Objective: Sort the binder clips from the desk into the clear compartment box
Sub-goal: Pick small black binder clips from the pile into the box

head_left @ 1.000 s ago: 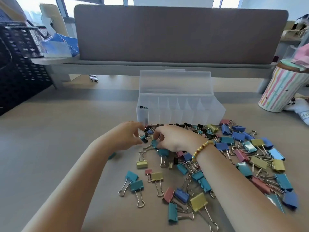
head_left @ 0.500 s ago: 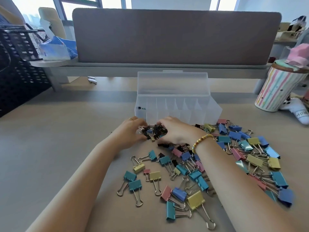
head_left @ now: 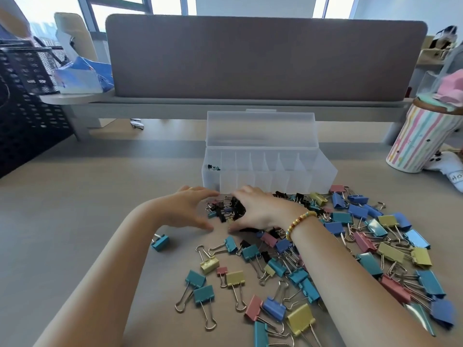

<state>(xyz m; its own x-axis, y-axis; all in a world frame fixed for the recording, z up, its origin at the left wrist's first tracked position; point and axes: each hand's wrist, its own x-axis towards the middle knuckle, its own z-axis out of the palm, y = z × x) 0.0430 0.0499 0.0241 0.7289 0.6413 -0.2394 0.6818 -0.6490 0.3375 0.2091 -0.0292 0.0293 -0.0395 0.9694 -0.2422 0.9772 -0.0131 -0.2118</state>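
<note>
A clear compartment box stands on the desk with its lid raised; a few small dark clips lie in its leftmost compartment. Just in front of it sits a heap of small black binder clips. My left hand cups the heap's left side with fingers and thumb spread. My right hand curls over the heap's right side, its fingers round some black clips. Many larger coloured binder clips lie scattered over the desk to the right and near me.
A lone teal clip lies left of my left forearm. A striped cup stands at the far right, a black mesh basket at the far left. A brown divider panel closes off the back of the desk.
Both hands have slid forward toward the box, raking the small black clips into a heap between them. My left hand has spread wider.
</note>
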